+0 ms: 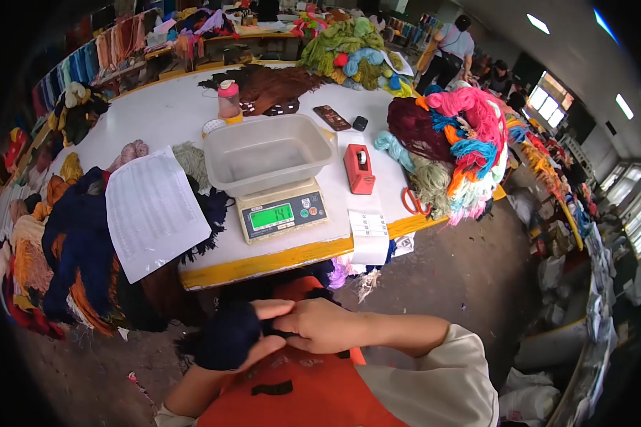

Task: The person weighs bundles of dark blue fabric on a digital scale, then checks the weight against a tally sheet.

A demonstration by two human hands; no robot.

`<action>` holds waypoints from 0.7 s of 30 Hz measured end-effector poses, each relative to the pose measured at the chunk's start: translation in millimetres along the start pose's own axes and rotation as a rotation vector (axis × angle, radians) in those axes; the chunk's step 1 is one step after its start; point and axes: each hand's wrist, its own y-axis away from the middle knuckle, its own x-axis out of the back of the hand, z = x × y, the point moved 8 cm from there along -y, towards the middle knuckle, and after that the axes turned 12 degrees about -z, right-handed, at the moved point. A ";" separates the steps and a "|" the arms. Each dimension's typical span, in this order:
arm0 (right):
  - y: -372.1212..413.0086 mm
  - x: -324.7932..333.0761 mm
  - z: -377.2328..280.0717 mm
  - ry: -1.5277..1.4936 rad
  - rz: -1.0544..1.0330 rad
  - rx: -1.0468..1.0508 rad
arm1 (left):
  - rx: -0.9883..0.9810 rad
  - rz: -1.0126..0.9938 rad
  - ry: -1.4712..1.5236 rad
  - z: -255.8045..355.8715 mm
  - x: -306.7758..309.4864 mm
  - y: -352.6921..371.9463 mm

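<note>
Left hand curled round a dark navy yarn bundle above the lap, probably so strands didn't slip. Right hand bunched in against the left fingertips; couldn't tell whether it pinched a strand. Just beyond, a beige digital scale sat near the white counter's edge, green display facing the person, likely for easy reading. Translucent plastic tub rested on it, presumably to contain loose yarn. Red tape dispenser and red-handled scissors lay right, probably for reach.
</note>
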 end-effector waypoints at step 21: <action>118.6 68.4 186.9 0.201 0.717 -0.624 | 0.283 0.287 0.540 -48.8 11.0 38.0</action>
